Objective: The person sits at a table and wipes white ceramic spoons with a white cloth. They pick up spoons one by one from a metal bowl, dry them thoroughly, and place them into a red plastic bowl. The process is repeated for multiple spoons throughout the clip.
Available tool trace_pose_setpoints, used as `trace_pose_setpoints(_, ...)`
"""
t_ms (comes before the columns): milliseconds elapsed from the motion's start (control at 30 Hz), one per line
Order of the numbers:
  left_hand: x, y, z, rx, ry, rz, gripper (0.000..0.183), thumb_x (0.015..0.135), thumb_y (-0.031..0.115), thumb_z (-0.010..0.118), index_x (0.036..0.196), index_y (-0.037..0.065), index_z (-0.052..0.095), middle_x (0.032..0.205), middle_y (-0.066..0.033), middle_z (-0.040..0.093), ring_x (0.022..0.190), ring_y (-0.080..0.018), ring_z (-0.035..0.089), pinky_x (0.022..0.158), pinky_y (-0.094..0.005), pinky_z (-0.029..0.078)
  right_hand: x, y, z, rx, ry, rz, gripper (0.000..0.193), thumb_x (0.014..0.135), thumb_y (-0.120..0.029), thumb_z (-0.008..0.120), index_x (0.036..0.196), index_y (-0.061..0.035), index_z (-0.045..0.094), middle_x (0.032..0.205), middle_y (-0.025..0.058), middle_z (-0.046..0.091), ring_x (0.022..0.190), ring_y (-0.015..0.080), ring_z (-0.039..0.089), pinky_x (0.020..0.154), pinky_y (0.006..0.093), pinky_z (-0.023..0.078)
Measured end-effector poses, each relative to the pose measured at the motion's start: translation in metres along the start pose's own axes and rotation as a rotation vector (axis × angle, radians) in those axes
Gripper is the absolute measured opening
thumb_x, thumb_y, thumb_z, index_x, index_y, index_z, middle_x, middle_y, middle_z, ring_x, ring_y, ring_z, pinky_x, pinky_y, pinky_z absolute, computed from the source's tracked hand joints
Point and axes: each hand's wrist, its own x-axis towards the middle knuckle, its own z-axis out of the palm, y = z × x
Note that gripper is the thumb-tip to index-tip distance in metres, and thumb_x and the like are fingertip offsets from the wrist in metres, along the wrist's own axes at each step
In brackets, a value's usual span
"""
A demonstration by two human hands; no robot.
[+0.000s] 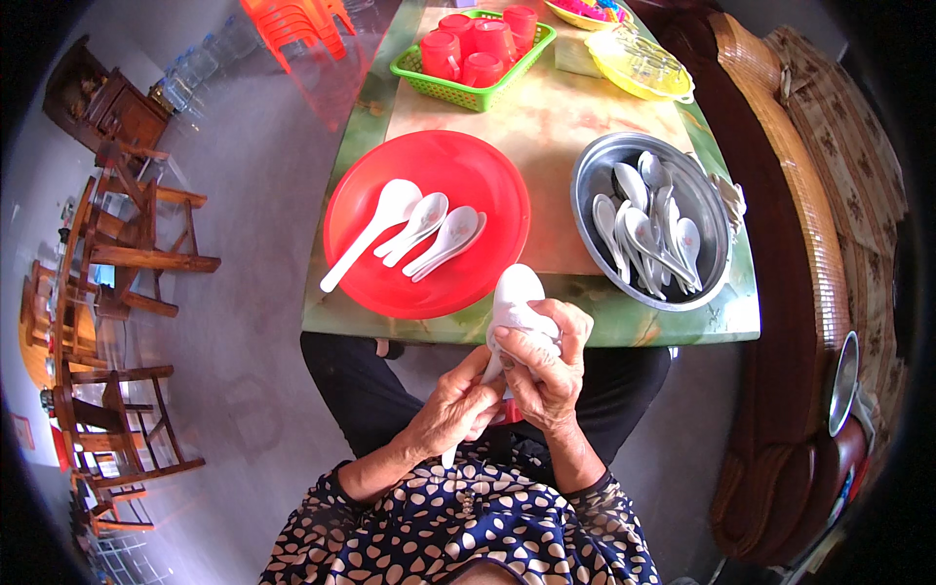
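Observation:
In front of my lap I hold a large white serving spoon (517, 285) upright, its bowl tilted toward the table. My left hand (453, 402) is closed round its long handle, whose end sticks out below. My right hand (548, 366) presses a white cloth (546, 336) against the spoon just below the bowl. Part of the cloth is hidden by the fingers. Ahead to the left, a red round tray (439, 292) carries another large white spoon (395, 205) and several small white soup spoons (453, 232). At the right, a metal basin (592, 175) holds many white and metal spoons (648, 229).
A green basket (475, 97) with several red cups (441, 56) stands at the table's far side. Beside it is a yellow basket (639, 63). A wooden sofa (780, 322) runs along the right; wooden chairs (146, 253) stand at left, orange stools (297, 29) behind.

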Motion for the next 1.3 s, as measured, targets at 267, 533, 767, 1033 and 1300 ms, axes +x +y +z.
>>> trace_pose_setpoints(267,0.005,-0.008,-0.005,0.102,-0.003,0.073,0.034,0.099,0.016,0.045,0.131,0.008,0.042,0.068,0.0053,0.045,0.055,-0.0018,0.041,0.048,-0.016,0.035,0.024,0.009,-0.008,1.006,0.11,0.705,0.034,0.086,-0.008,0.065,0.118,0.0016,0.057,0.116,0.0068,0.055,0.102,0.0124,0.052,0.088,0.026,0.043)
trace_pose_setpoints(533,0.022,-0.003,-0.004,-0.041,0.038,0.251,0.026,0.096,0.018,0.052,0.12,0.006,0.049,0.088,-0.0036,0.059,0.062,-0.0052,0.051,0.051,-0.0176,0.039,0.02,0.015,-0.004,0.934,0.048,0.613,0.031,0.087,-0.008,0.063,0.116,0.001,0.057,0.116,0.0069,0.054,0.101,0.0129,0.052,0.087,0.0253,0.043)
trace_pose_setpoints(767,0.023,-0.009,-0.013,0.12,0.118,0.308,0.033,0.094,0.022,0.057,0.123,0.006,0.052,0.089,-0.0017,0.059,0.068,-0.0051,0.051,0.058,-0.0185,0.041,0.022,0.014,-0.003,0.392,0.058,0.335,0.037,0.079,-0.009,0.064,0.114,0.0004,0.058,0.114,0.0196,0.053,0.105,0.0322,0.052,0.09,0.0376,0.043)
trace_pose_setpoints(1033,0.018,-0.005,-0.004,0.063,0.134,0.434,0.022,0.091,0.02,0.062,0.1,0.001,0.058,0.099,-0.0018,0.054,0.076,-0.0062,0.049,0.066,-0.0213,0.043,0.022,-0.01,0.003,0.105,0.064,0.114,0.046,0.063,-0.006,0.074,0.107,-0.0083,0.063,0.104,0.0151,0.055,0.09,0.0314,0.053,0.076,0.0385,0.045)
trace_pose_setpoints(1300,0.016,-0.007,-0.002,0.134,0.194,0.386,0.018,0.092,0.017,0.06,0.1,0.001,0.059,0.094,0.0006,0.054,0.071,-0.004,0.048,0.06,-0.0183,0.042,0.019,0.0,0.001,0.707,0.195,0.746,0.026,0.086,-0.016,0.064,0.106,-0.0003,0.06,0.096,0.0108,0.059,0.087,0.0189,0.057,0.079,0.0288,0.045)
